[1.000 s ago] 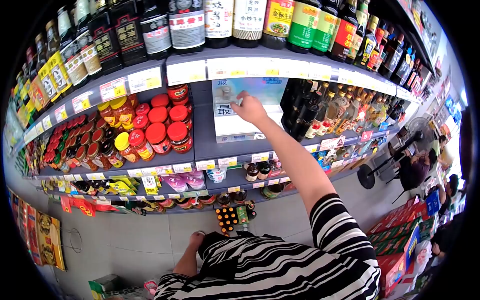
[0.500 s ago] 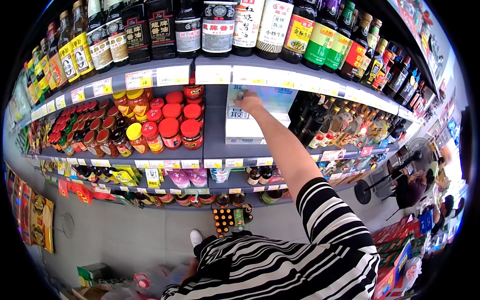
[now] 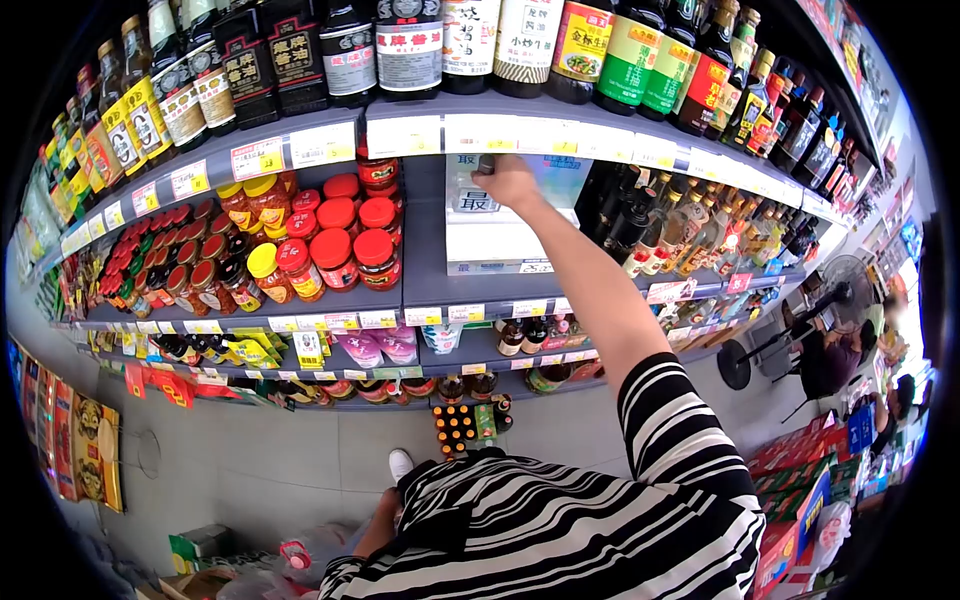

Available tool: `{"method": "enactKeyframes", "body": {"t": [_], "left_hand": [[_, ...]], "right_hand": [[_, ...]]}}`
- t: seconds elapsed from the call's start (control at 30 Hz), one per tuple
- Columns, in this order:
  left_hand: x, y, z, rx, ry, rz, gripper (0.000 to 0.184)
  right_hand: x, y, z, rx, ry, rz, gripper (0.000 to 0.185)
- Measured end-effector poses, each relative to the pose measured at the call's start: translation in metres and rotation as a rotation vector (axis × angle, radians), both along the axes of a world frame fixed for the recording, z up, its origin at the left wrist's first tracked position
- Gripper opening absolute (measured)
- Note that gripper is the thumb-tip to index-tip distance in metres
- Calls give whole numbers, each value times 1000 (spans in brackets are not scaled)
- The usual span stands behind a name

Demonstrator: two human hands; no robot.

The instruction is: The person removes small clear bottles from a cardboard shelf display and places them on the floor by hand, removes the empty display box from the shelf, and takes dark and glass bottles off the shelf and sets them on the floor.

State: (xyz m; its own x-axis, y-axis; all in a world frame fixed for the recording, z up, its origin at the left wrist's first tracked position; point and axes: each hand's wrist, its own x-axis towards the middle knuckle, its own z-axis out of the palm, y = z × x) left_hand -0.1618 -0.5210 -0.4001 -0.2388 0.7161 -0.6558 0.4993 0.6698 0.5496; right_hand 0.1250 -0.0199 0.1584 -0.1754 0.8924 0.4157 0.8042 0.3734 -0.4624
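Observation:
Reaching into the middle shelf, my right hand [image 3: 508,181] is closed around the top of a small clear bottle [image 3: 484,170], its fingers at the dark cap. The bottle is at the back left of a white and light-blue display box [image 3: 490,245] printed with large characters. The upper shelf's price strip partly covers the box's top. My left arm [image 3: 378,528] hangs low beside the striped shirt, and its hand is hidden from view.
Red-lidded jars [image 3: 332,247] stand left of the box, and glass bottles [image 3: 665,230] stand to its right. Sauce bottles [image 3: 408,45] line the shelf above. Small bottles in a crate [image 3: 455,428] sit on the floor. A standing fan [image 3: 735,365] and people are at the right.
My right hand has gone from loosely open over the box to closed at the bottle's top. The left hand, partly seen earlier, is now out of sight. The view has shifted slightly.

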Motion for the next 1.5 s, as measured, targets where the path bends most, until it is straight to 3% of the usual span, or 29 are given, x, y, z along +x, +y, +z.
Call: {"method": "enactKeyframes", "body": {"t": [0.17, 0.3, 0.43, 0.57, 0.6, 0.7, 0.73, 0.77, 0.83, 0.93, 1.07, 1.17, 1.2, 1.4, 1.5], "left_hand": [[-2, 5, 0, -69, -13, -51, 34], [-3, 12, 1, -114, -11, -149, 34], [-8, 21, 1, -134, -7, -215, 33], [-15, 27, -2, -140, -1, -301, 33], [-16, 30, -3, -137, -3, -329, 33], [-26, 30, -15, -136, -103, -368, 32], [-29, 33, -20, -152, -243, -287, 32], [-28, 33, -18, -175, -470, 24, 28], [-58, 29, -53, 213, -117, -704, 27], [-19, 54, 21, 48, 152, -955, 28], [27, 73, 65, -258, 219, -827, 28], [47, 83, 61, -246, 136, -908, 25], [60, 89, 56, -391, 105, -735, 21], [179, 128, 70, -412, -266, -435, 22], [222, 129, 66, -437, -345, -519, 19]], "right_hand": [[39, -83, 34, 48, 154, 10, 36], [84, -153, 11, 35, 245, -14, 34], [132, -218, -66, -89, 290, -138, 34], [180, -275, -193, -241, 92, -351, 36], [193, -290, -226, -420, 33, -416, 38], [233, -338, -321, -587, -39, -650, 36], [246, -356, -346, -657, -56, -713, 36], [259, -375, -369, -733, -74, -775, 35], [282, -417, -400, -894, -58, -886, 38], [294, -463, -420, -978, -71, -1024, 40], [302, -498, -454, -1011, -15, -1023, 41], [289, -499, -469, -974, 23, -1023, 40], [283, -497, -480, -981, 62, -1023, 40], [230, -465, -532, -1060, 186, -892, 37], [197, -455, -567, -1072, 218, -861, 32]]}}
